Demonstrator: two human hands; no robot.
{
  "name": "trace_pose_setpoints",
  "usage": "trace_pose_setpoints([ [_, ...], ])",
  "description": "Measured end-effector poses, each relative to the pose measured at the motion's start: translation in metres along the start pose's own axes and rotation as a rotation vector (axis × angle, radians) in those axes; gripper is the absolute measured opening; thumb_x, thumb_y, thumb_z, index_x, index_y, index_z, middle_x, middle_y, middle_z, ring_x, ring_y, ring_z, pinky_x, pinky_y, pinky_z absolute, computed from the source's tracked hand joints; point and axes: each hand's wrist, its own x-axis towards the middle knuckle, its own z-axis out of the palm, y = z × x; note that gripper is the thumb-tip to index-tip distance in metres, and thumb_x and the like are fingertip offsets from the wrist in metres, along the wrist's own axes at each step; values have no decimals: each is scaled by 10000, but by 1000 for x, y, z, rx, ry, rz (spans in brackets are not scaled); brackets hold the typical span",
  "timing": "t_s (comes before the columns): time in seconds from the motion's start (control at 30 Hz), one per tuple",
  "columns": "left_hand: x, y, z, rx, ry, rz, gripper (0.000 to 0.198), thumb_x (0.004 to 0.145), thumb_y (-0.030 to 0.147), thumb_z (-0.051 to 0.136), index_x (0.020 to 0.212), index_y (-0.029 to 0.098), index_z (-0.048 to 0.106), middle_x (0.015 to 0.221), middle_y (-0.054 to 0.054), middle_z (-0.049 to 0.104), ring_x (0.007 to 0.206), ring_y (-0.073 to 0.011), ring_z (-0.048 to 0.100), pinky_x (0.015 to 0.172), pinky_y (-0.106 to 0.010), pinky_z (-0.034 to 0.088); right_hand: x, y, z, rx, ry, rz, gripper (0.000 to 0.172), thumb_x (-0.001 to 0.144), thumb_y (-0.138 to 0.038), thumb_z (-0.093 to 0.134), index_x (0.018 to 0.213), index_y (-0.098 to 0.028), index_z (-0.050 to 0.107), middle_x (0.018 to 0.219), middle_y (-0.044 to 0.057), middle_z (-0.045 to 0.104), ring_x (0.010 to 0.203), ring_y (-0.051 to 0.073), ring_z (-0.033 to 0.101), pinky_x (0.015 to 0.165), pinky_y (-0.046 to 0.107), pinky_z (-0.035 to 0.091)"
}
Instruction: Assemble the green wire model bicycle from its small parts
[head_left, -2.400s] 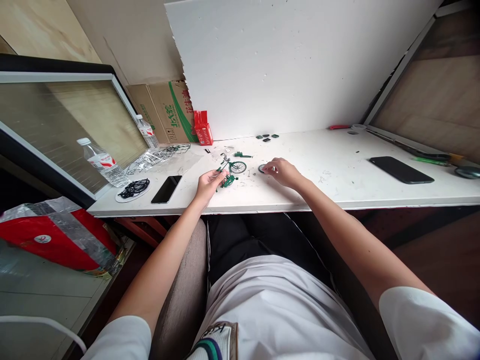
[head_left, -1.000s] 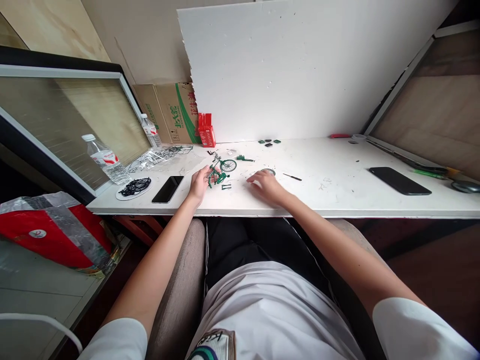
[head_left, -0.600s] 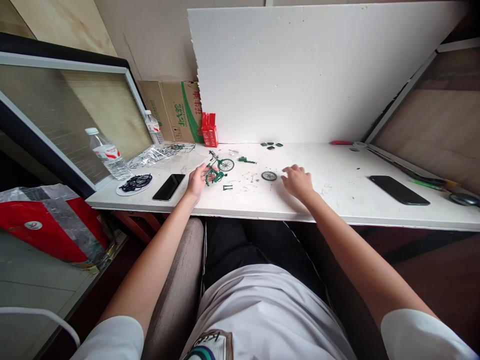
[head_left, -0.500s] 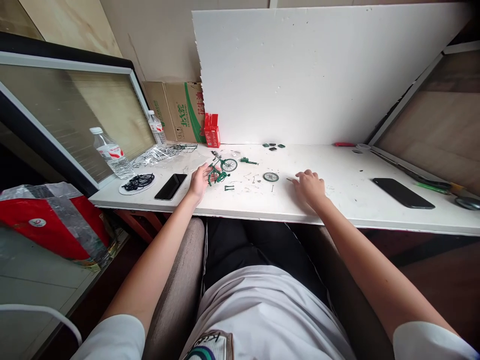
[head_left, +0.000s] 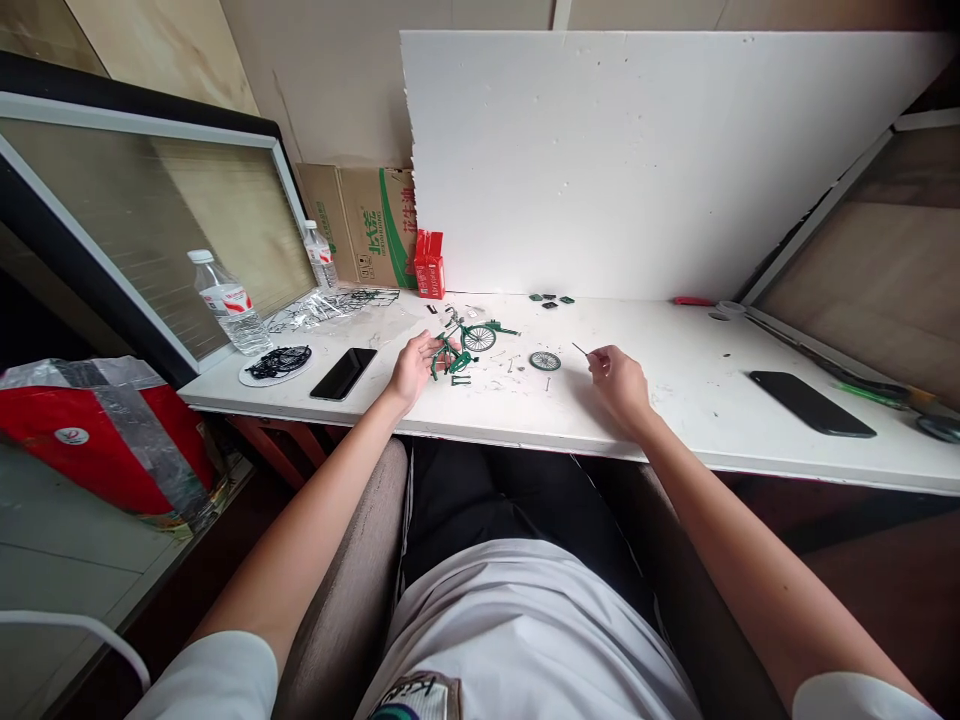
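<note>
My left hand (head_left: 414, 374) is closed on a small green model bicycle (head_left: 454, 358), its fingers behind the rear part of the frame. One spoked wheel (head_left: 478, 338) is on the bike, facing right. My right hand (head_left: 619, 384) pinches a thin dark rod (head_left: 580, 349) that points up and left; its exact kind is too small to tell. Between the hands a loose model wheel (head_left: 544, 361) lies flat on the white table. Small green parts (head_left: 460, 380) lie just below the bicycle, and several tiny screw-like pieces (head_left: 548, 382) are scattered near the loose wheel.
Left of my left hand are a black phone (head_left: 343, 373), a white disc with black strands (head_left: 277, 364) and a water bottle (head_left: 231, 303). A red box (head_left: 430, 265) and small dark green pieces (head_left: 550, 304) are at the back. Another dark phone (head_left: 812, 403) lies right.
My right hand has raised the thin rod off the tabletop, its tip now angled upward. My left hand still holds the bicycle, slightly turned. The whole view has shifted a little.
</note>
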Motion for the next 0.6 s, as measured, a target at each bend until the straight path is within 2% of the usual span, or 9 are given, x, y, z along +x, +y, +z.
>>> trace_pose_setpoints([
  [0.07,-2,0,3,10,-27,-7,502,858,662,711,943,167,689,1062,-158,794,976,-269,732,849,-370,543,-1,-8,3,236,3,-12,435,1043,-558,538,1104,-169,722,1044,166,787,916,291,706,815,446,595],
  [0.2,-7,-4,9,35,-83,14,489,849,635,755,941,156,724,1049,-150,791,984,-271,720,884,-380,541,-9,-31,9,599,-9,-11,604,914,-765,694,1043,-178,753,1009,131,769,820,240,692,577,350,602],
  [0.27,-11,-7,13,80,-137,54,452,858,598,777,953,157,752,1072,-134,788,995,-266,710,903,-378,536,-17,-45,12,711,1,-11,607,870,-770,760,1024,-184,782,977,110,776,805,225,696,554,328,615],
  [0.37,-17,-13,20,196,-187,108,389,861,522,815,1007,163,793,1098,-114,781,1010,-257,695,923,-365,518,-32,-66,18,773,-46,-27,579,845,-730,823,1054,-191,824,1031,109,805,761,207,695,554,335,634],
  [0.5,-22,-25,31,313,-58,136,288,789,342,879,1010,174,801,1106,-112,784,1051,-267,699,990,-374,496,-54,-88,26,799,-74,-105,541,866,-711,815,1099,-224,848,1209,120,800,870,236,730,584,353,660],
  [0.6,-24,-36,37,337,40,144,242,769,263,868,984,186,790,1115,-116,785,1046,-268,695,995,-387,498,-63,-96,32,763,-90,-166,512,898,-713,780,1093,-246,859,1174,107,802,909,245,741,581,345,646],
])
